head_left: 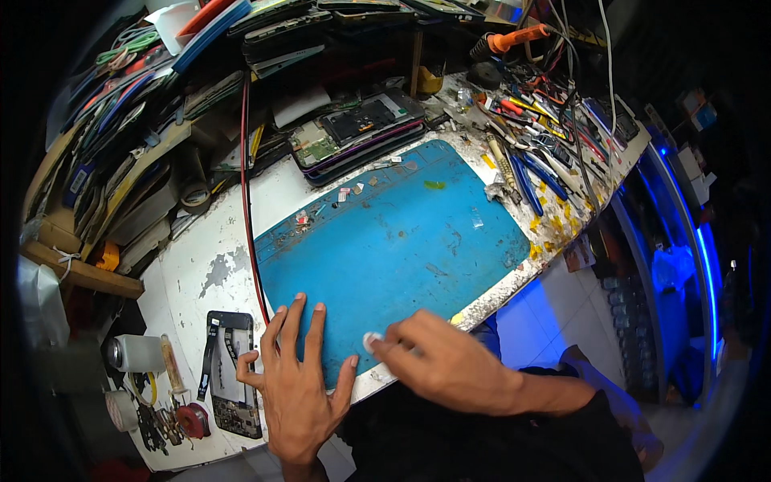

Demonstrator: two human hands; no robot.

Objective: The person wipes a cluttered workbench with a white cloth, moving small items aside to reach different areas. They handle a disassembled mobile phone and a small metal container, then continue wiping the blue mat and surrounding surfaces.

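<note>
My left hand (297, 394) lies palm down with its fingers spread, the fingertips on the lower left edge of the blue work mat (365, 265). Over the mat's near edge, my right hand (442, 361) is closed in a pinch on a small white wad (371, 341). What the wad is made of is too small to tell. Slight blur shows on the right hand. Just left of my left hand rests an opened phone frame (249, 426) with a circuit board at its near end and a dark flex cable (208, 361) along its side.
Opened phones (369, 120) are stacked behind the mat, with small scraps (344, 195) along its far edge. Pliers (526, 185) and many hand tools crowd the right. A red-black cable (246, 177) runs down the left. A bottle (135, 353) and red spool (193, 420) stand at the left.
</note>
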